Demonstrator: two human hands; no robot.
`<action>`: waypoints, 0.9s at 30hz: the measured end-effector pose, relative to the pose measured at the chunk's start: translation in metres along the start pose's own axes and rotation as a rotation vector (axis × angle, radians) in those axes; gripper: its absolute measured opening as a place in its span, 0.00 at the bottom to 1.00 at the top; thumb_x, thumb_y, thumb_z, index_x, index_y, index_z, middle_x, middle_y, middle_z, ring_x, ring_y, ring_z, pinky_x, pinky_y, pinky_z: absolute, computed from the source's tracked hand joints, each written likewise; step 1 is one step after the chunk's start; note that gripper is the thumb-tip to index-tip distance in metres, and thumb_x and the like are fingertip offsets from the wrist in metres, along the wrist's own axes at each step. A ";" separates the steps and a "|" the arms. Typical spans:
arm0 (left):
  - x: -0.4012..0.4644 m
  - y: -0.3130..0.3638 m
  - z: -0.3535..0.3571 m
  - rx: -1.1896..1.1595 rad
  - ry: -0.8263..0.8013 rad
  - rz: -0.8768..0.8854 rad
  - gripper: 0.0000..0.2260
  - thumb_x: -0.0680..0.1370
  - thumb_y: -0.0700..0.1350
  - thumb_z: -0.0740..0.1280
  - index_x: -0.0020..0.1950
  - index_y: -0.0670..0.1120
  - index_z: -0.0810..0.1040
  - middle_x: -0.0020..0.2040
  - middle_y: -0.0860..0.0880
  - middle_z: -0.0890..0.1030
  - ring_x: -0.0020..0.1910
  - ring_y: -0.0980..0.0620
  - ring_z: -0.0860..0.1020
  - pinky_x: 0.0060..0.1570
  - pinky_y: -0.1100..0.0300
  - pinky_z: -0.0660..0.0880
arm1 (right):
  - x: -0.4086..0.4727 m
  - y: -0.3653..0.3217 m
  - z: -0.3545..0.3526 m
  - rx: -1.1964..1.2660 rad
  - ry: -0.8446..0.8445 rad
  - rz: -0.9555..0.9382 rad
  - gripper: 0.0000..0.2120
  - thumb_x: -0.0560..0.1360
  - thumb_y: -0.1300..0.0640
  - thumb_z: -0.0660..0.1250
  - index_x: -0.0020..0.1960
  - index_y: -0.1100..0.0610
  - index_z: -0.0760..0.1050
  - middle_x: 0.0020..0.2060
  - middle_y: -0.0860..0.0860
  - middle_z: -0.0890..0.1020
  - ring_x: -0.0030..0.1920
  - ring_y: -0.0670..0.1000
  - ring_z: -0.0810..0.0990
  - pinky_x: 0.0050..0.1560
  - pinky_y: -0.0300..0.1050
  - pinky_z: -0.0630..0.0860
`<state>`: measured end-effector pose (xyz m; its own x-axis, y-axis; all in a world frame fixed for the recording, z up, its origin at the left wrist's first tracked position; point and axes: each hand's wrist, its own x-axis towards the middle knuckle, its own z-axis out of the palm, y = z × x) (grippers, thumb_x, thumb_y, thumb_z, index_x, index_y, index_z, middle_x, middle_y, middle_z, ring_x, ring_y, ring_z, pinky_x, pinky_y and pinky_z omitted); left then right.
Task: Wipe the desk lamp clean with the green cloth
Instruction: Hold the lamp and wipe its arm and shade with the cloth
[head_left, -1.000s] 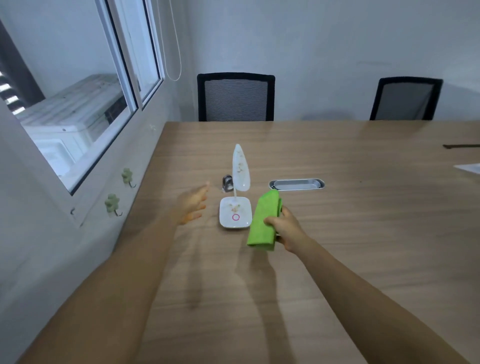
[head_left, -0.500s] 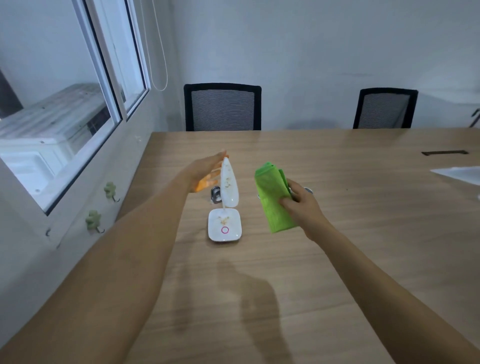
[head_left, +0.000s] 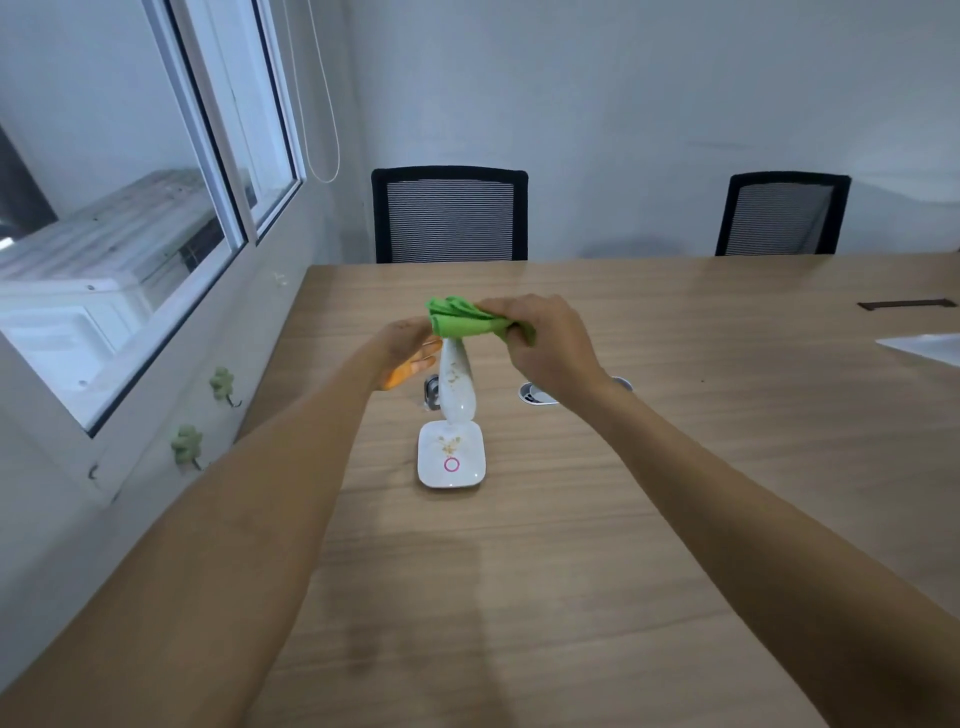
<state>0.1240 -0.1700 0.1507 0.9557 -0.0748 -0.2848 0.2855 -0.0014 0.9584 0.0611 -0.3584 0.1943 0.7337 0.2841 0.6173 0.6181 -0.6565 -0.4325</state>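
The right hand (head_left: 540, 343), gripping the green cloth (head_left: 462, 322), has just brought it onto the lamp (head_left: 457, 384) tip while the left hand (head_left: 408, 345) braces behind, open-fingered, so wiping begins.

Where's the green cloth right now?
Centre of the head view: the green cloth is bunched in the right hand, at the top of the lamp head.

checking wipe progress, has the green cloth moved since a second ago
Yes. The green cloth went from right of the white lamp base to atop the lamp head.
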 end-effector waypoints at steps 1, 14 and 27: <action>0.001 0.000 0.000 -0.011 0.013 0.000 0.06 0.79 0.44 0.61 0.53 0.47 0.76 0.56 0.48 0.78 0.57 0.51 0.76 0.67 0.55 0.70 | 0.000 0.001 0.002 -0.031 -0.028 -0.037 0.22 0.67 0.72 0.61 0.54 0.57 0.82 0.49 0.54 0.87 0.49 0.57 0.84 0.53 0.50 0.79; -0.002 0.004 -0.003 0.039 -0.067 0.022 0.22 0.73 0.56 0.68 0.63 0.46 0.77 0.56 0.52 0.80 0.55 0.56 0.78 0.64 0.58 0.71 | -0.089 -0.001 -0.029 -0.101 0.068 -0.379 0.20 0.70 0.71 0.60 0.51 0.53 0.83 0.53 0.52 0.84 0.46 0.56 0.77 0.50 0.50 0.76; -0.008 0.008 0.002 0.093 -0.088 0.006 0.14 0.76 0.55 0.64 0.55 0.49 0.79 0.58 0.48 0.78 0.60 0.48 0.75 0.65 0.51 0.70 | -0.045 -0.003 0.019 -0.101 0.008 -0.139 0.22 0.68 0.64 0.55 0.52 0.53 0.84 0.51 0.53 0.85 0.45 0.60 0.79 0.50 0.48 0.73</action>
<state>0.1182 -0.1718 0.1611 0.9461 -0.1619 -0.2804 0.2683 -0.0930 0.9588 0.0316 -0.3559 0.1547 0.6405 0.3721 0.6718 0.6820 -0.6779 -0.2747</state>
